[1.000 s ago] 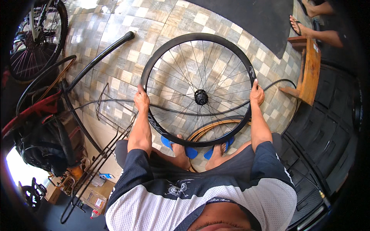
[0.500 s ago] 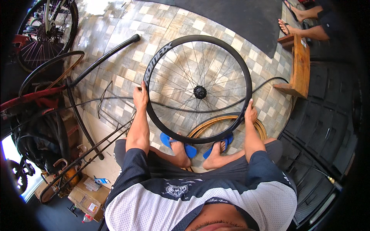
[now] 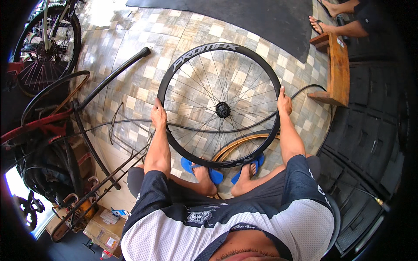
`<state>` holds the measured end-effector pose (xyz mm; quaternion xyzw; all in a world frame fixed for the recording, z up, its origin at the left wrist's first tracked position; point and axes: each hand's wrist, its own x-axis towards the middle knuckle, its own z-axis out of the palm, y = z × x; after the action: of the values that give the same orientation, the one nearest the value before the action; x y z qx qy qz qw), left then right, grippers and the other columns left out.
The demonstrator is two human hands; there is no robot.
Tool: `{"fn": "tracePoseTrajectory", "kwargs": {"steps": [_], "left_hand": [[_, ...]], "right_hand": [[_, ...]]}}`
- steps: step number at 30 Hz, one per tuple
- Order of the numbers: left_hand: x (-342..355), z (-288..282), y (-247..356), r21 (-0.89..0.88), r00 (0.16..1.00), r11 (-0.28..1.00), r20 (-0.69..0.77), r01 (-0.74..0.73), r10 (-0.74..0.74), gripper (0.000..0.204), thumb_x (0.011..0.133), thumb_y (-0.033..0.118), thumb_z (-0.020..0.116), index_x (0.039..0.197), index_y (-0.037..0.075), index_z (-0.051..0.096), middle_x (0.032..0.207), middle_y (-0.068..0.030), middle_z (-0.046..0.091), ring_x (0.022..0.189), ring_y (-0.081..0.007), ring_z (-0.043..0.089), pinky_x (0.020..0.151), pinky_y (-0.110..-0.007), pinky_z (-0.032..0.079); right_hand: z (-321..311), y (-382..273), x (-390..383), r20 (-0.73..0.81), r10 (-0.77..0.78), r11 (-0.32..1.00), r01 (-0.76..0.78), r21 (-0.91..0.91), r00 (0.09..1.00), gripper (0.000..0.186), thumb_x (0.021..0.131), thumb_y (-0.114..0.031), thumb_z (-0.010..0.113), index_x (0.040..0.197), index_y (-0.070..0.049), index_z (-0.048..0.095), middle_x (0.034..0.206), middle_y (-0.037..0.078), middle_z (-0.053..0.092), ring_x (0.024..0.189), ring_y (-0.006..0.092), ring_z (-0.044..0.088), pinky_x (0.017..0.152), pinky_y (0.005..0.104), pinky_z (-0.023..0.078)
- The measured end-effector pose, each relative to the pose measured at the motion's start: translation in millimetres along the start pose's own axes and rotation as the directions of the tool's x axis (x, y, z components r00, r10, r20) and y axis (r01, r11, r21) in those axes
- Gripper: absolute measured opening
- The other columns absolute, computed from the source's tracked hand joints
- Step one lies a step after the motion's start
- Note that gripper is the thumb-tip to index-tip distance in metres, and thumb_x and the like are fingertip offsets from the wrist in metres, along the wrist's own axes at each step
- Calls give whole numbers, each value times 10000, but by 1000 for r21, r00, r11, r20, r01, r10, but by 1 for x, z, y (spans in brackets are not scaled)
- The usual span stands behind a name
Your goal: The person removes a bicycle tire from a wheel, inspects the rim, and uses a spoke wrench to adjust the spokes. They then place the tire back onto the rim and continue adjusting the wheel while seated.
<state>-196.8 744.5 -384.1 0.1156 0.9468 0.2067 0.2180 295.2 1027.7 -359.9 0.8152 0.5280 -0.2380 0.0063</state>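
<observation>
Between my hands is a black bicycle wheel with thin spokes, a dark hub and pale lettering along the upper rim. My left hand grips the rim at its left side. On the opposite side, my right hand is closed on the rim with the thumb pointing up. No tire shows on the rim. Beneath the wheel's lower part lies a tan-walled bicycle tire, partly hidden by the rim. The wheel's lower edge is above my feet in blue flip-flops.
A black hose runs across the tiled floor under the wheel. A wooden stool stands at the right, near another person's feet. Black drawers line the right side. A repair stand and a mountain bike wheel are at the left.
The wheel has turned clockwise, carrying its lettering from the upper left toward the top. My right hand has moved up along the right side of the rim; my left stays at the left side.
</observation>
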Motion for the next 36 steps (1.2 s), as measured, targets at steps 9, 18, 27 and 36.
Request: {"fn": "tracePoseTrajectory", "kwargs": {"steps": [9, 18, 27, 36], "left_hand": [[4, 12, 4, 69, 993, 998, -122, 7, 2, 1038, 968, 810, 241, 990, -98, 742, 995, -355, 689, 991, -523, 629, 928, -556, 446], [15, 12, 8, 133, 993, 985, -69, 107, -99, 947, 984, 758, 304, 1119, -71, 741, 1057, -347, 701, 1070, -526, 638, 965, -557, 473], [3, 6, 19, 112, 992, 987, -59, 119, -113, 924, 973, 773, 293, 1203, -5, 736, 1106, -321, 706, 1106, -501, 642, 976, -542, 481], [26, -9, 8, 52, 963, 970, 120, 237, -242, 1034, 935, 834, 287, 1152, -74, 732, 1135, -348, 691, 1135, -486, 649, 980, -542, 482]], "right_hand": [[6, -4, -1, -63, 5, 1000, -7, -31, 998, 930, 978, -773, 281, 1089, 12, 767, 1136, 294, 706, 1086, 490, 642, 959, 557, 484], [14, -3, 3, -92, 44, 998, -49, -48, 995, 905, 990, -749, 286, 1062, 12, 770, 1095, 287, 716, 1068, 494, 642, 938, 567, 489], [11, -8, 1, -125, 32, 998, -39, -51, 992, 903, 978, -763, 305, 1024, 10, 771, 1087, 297, 712, 1059, 486, 649, 929, 558, 495], [-8, -3, 2, -101, -134, 991, 131, -27, 986, 913, 959, -805, 297, 1084, -33, 768, 1093, 282, 715, 1066, 483, 657, 916, 553, 505]]}}
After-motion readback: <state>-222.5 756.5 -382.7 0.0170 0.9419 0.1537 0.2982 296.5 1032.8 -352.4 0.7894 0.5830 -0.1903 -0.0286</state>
